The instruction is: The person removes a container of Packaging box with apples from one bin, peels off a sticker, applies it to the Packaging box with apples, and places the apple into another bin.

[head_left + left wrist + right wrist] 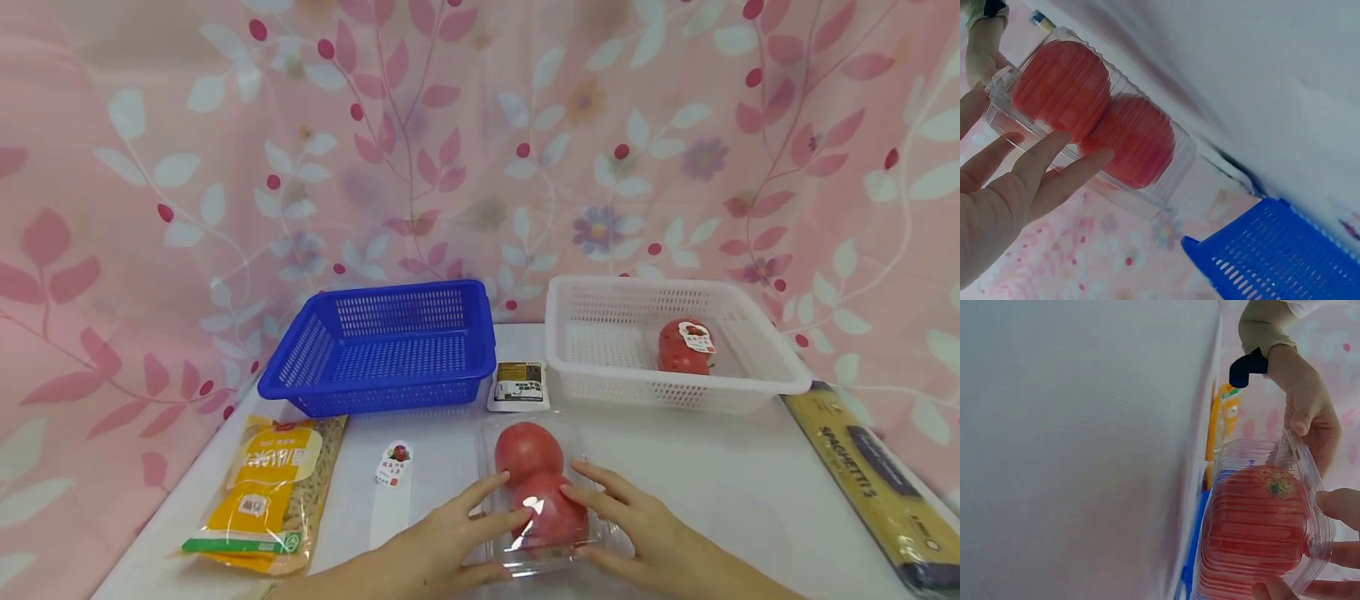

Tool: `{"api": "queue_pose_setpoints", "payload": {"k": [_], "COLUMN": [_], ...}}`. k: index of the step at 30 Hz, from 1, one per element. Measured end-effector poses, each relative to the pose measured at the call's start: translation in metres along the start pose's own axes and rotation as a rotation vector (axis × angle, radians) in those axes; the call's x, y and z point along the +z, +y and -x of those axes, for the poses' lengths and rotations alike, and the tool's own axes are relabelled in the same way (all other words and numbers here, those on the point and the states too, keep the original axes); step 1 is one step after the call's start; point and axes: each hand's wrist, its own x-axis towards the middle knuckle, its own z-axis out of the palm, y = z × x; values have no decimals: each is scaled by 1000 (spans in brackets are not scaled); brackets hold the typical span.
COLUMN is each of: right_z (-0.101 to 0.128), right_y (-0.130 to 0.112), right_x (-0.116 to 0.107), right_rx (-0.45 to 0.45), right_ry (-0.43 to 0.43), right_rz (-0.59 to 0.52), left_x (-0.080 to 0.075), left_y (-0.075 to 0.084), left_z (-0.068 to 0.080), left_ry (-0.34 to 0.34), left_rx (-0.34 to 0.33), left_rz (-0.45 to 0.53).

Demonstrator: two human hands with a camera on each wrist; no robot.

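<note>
A clear plastic clamshell box (517,560) with two red tomatoes (528,450) in it rests on the white table, between both hands. My left hand (453,537) lays its fairly straight fingers on the lid from the left, its thumb by the near edge. From the right, my right hand (637,529) touches the lid with spread fingers; its thumb is at the near right corner. In the left wrist view, the left fingers lie along the lid over the tomatoes (1132,140). A tomato (1260,519) shows through the ribbed side in the right wrist view.
Left of the box lies a strip with a printed label (394,463), beyond it a yellow food bag (270,492). At the back stand a blue basket (375,392) and a white basket (600,379) holding a labelled tomato pack (684,350). Between them lies a small packet (519,387); spaghetti (862,483) lies far right.
</note>
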Motion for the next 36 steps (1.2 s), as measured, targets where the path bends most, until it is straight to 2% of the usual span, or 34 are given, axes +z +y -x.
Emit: {"api": "queue_pose_setpoints", "payload": {"k": [4, 6, 8, 10, 12, 15, 19, 23, 27, 30, 33, 36], "right_z": [4, 5, 5, 5, 6, 5, 3, 0, -6, -10, -18, -30], "right_y": [0, 1, 2, 4, 6, 7, 6, 6, 8, 9, 8, 4], "right_x": [6, 9, 11, 13, 14, 12, 7, 0, -6, -10, -14, -18], "right_rx": [40, 45, 32, 14, 22, 37, 122, 153, 98, 49, -2, -26], "right_ry": [-46, -39, -13, 7, 0, -25, -100, -177, -203, -204, -191, -201], "right_rz": [-32, -25, -8, 7, 14, 31, 23, 7, 10, 52, 127, 173], "left_x": [9, 12, 14, 15, 15, 13, 11, 7, 3, -1, -6, -10], "left_y": [-5, -8, -12, -17, -20, -22, -24, -25, -27, -27, -27, -30], "left_z": [3, 5, 6, 7, 8, 9, 10, 14, 20, 24, 29, 35], "left_ry": [20, 37, 30, 14, -17, -37, -45, -112, -164, -189, -246, -286], "left_rx": [40, 52, 50, 52, 44, 49, 39, -24, -77, -119, -228, -335], "left_rz": [-22, -12, 17, 2, -23, -111, -144, -90, -49, -46, 12, 12]}}
